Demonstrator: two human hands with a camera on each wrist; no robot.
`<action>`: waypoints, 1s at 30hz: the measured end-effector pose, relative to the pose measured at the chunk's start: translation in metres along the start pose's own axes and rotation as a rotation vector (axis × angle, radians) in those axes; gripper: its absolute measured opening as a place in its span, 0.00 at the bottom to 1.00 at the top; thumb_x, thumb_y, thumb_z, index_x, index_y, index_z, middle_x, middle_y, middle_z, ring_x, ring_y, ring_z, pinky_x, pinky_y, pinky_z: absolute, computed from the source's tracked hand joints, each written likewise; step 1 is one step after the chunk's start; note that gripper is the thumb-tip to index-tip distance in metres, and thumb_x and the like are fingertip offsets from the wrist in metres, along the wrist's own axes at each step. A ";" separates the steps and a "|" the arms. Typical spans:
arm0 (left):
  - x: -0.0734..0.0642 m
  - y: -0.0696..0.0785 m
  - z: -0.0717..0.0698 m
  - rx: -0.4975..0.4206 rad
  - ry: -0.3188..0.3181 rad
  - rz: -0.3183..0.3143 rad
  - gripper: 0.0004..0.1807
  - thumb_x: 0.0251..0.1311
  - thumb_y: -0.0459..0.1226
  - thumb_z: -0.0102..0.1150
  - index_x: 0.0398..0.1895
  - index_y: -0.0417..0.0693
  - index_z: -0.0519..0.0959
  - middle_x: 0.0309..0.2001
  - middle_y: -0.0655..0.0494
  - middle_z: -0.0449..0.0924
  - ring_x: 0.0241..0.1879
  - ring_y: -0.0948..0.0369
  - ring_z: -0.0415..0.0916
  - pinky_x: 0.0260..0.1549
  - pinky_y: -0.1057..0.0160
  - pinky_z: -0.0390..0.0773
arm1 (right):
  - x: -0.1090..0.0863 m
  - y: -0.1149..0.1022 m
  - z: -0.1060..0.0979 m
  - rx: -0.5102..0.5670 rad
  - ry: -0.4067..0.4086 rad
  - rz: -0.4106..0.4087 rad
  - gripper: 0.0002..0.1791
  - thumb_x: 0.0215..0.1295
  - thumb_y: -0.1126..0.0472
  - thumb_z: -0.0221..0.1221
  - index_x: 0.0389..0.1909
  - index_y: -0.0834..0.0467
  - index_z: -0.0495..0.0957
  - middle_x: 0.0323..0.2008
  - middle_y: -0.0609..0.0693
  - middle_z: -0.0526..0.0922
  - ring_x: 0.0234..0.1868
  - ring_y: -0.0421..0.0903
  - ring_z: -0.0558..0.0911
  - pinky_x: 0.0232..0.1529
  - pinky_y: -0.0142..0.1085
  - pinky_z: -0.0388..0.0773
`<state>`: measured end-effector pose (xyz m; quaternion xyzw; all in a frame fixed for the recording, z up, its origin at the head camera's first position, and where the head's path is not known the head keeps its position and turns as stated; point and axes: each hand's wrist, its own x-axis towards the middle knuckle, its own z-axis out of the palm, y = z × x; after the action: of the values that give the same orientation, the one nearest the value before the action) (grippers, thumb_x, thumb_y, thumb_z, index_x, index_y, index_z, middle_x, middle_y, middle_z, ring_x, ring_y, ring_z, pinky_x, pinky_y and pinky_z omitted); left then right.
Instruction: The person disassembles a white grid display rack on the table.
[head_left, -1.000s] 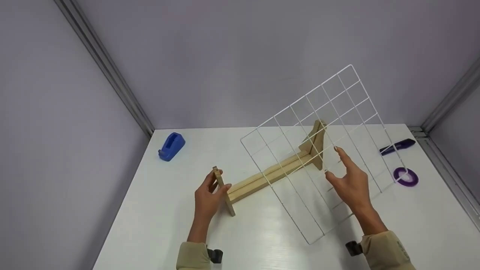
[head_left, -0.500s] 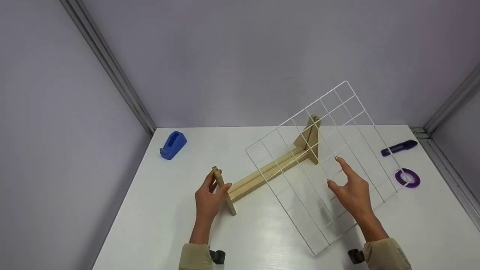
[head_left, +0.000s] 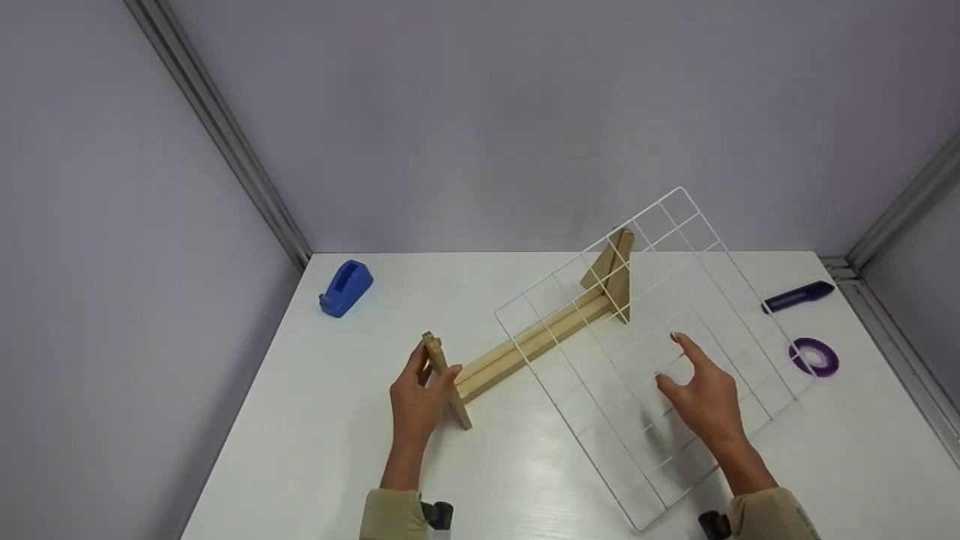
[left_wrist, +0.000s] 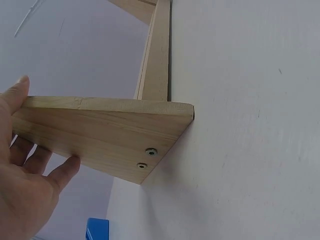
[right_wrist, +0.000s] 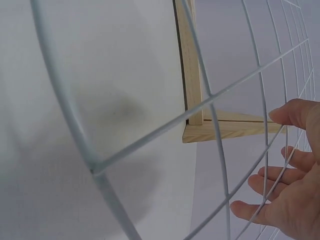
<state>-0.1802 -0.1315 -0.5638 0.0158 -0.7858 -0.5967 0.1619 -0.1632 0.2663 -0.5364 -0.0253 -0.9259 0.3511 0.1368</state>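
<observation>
A pale wooden stand (head_left: 534, 341) has a long grooved bar between two end boards and lies diagonally on the white table. My left hand (head_left: 420, 394) grips its near end board (left_wrist: 110, 132), thumb on one side and fingers on the other. Two bolt heads show on that board's outer face. My right hand (head_left: 705, 394) holds a white wire grid (head_left: 570, 360), its fingers among the wires in the right wrist view. The grid is tilted above the table, in front of part of the bar and the far end board (head_left: 619, 274).
A blue tape dispenser (head_left: 346, 288) stands at the table's back left. Toward the right edge lie a dark purple utility knife (head_left: 797, 297) and a purple ring-shaped roll (head_left: 829, 361). Grey walls enclose the back and sides.
The wire grid has come down toward the table and its upper edge has dropped, with my right hand slightly lower. The stand's far end has shifted a little left. My left hand keeps its grip.
</observation>
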 end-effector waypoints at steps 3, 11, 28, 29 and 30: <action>-0.001 0.001 -0.001 0.012 0.010 -0.029 0.42 0.59 0.44 0.73 0.74 0.43 0.67 0.70 0.47 0.73 0.71 0.49 0.69 0.67 0.56 0.72 | -0.002 0.002 0.001 -0.011 -0.015 0.000 0.37 0.61 0.64 0.67 0.73 0.58 0.68 0.14 0.42 0.59 0.16 0.36 0.53 0.21 0.33 0.58; -0.004 0.003 0.000 0.019 0.040 -0.087 0.43 0.59 0.45 0.73 0.75 0.44 0.66 0.73 0.46 0.68 0.70 0.47 0.70 0.66 0.55 0.74 | -0.003 0.008 -0.001 -0.005 -0.062 -0.007 0.38 0.62 0.66 0.65 0.74 0.59 0.66 0.30 0.58 0.78 0.16 0.37 0.52 0.25 0.36 0.60; -0.010 0.004 0.004 0.052 0.110 -0.066 0.41 0.59 0.43 0.73 0.75 0.45 0.67 0.72 0.46 0.70 0.71 0.50 0.70 0.65 0.56 0.75 | -0.015 0.019 0.005 0.036 -0.127 0.005 0.38 0.62 0.68 0.65 0.74 0.58 0.66 0.33 0.60 0.82 0.16 0.36 0.54 0.20 0.32 0.61; -0.010 0.004 0.004 0.045 0.115 -0.059 0.41 0.59 0.43 0.74 0.74 0.44 0.67 0.72 0.46 0.70 0.71 0.50 0.70 0.65 0.56 0.75 | -0.016 0.020 0.005 0.039 -0.126 0.003 0.38 0.62 0.68 0.65 0.74 0.58 0.66 0.33 0.60 0.82 0.16 0.35 0.54 0.20 0.32 0.61; -0.010 0.004 0.005 0.036 0.119 -0.051 0.41 0.58 0.42 0.74 0.74 0.44 0.67 0.72 0.46 0.71 0.71 0.51 0.69 0.65 0.56 0.75 | -0.017 0.021 0.006 0.044 -0.126 0.000 0.38 0.61 0.68 0.65 0.73 0.59 0.66 0.34 0.61 0.83 0.16 0.35 0.53 0.19 0.31 0.61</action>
<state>-0.1717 -0.1241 -0.5637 0.0741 -0.7847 -0.5845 0.1926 -0.1495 0.2757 -0.5587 -0.0001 -0.9248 0.3722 0.0788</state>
